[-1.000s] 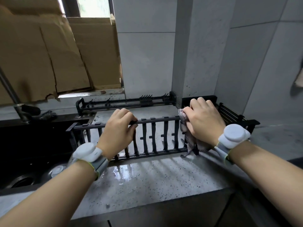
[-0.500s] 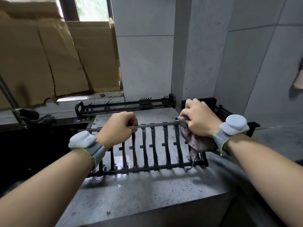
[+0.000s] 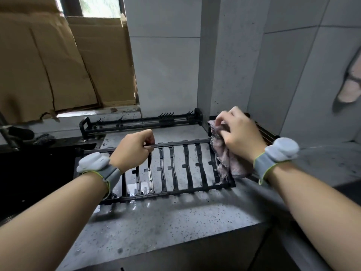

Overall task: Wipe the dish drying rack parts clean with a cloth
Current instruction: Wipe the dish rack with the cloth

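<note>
The speckled countertop (image 3: 175, 222) bears the black slatted rack panel (image 3: 175, 167), tilted with its far rail raised. The left hand (image 3: 132, 151) pinches that rail; the right hand (image 3: 240, 135) grips the cloth (image 3: 228, 161) at the right end. Advised: steady the rail and wipe each slat fully.

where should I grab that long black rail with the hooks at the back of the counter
Grip the hooked rail on a bare stretch of its bar, probably between the hook clusters, coming from above. It lies flat and close to the wall, leaving little room behind, and the hooks point upward.
</note>
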Demonstrator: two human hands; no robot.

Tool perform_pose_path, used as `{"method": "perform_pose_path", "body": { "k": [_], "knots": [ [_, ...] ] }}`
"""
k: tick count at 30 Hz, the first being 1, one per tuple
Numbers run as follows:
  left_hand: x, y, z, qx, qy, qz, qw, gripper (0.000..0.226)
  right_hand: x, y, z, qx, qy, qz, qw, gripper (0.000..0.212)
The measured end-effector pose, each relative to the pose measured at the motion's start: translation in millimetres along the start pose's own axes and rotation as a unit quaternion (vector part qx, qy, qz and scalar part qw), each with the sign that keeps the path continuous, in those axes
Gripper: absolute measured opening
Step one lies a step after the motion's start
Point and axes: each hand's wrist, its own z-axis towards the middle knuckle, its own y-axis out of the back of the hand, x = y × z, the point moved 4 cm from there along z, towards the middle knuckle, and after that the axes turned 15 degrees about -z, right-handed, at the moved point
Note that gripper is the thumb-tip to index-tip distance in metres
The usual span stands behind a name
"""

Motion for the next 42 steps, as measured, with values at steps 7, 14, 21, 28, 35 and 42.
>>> {"method": "perform_pose_path", "body": {
  "k": [7,14,21,28,35,42],
  "knots": [
    [10,-9,1,-0.029,0.047,-0.035,0.998,0.011,6,-39,-46,0.064,-0.014,-0.013,0.998,0.016],
    [6,-9,7,-0.038,0.052,-0.040,0.997,0.011,-7,-20,-82,0.262,-0.039,0.077,0.961,0.016],
    [4,-7,5,-0.036,0.040,-0.027,0.998,0.011,4,-1,-28,0.025,-0.062,0.062,0.996,0.018],
    [2,-8,0,-0.046,0.031,-0.032,0.998,0.012,28,-49,-72,0.103,0.065,-0.063,0.990,0.024],
    [-5,-11,1,-0.047,0.013,-0.031,0.998,0.011,27,-22,-62,0.137,-0.002,0.025,0.990,0.018],
    [-8,-12,-2,-0.054,0.010,-0.026,0.998,0.010,44,-40,-22,-0.002,-0.022,0.046,0.999,0.030]
  ]
}}
